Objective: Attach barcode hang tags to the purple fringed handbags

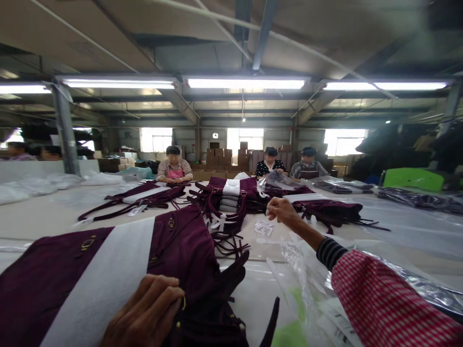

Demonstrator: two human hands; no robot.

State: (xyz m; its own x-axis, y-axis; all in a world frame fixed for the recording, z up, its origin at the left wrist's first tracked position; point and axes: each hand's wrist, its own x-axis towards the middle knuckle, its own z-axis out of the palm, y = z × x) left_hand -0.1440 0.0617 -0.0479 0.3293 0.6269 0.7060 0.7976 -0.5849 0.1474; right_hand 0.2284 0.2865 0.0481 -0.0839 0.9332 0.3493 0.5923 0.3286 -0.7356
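Observation:
A dark purple handbag (188, 241) with gold buckles lies on the table close in front of me, a wide white paper band (121, 250) wrapped across it. My left hand (148, 308) is closed over the bag's near edge, fingers curled beside a gold buckle and the dark straps. Stretched out over the table, my right hand (284, 212) has its fingers drawn together in a pinch; whatever may be between them is too small to make out. Just below and left of it lies a scatter of small white tags (263, 228).
Banded purple bags (233, 188) are stacked mid-table, with others (325, 207) at right and left. Clear plastic bags (300, 260) lie on the right. Three people sit across the table. A bright green panel (412, 179) stands at the far right.

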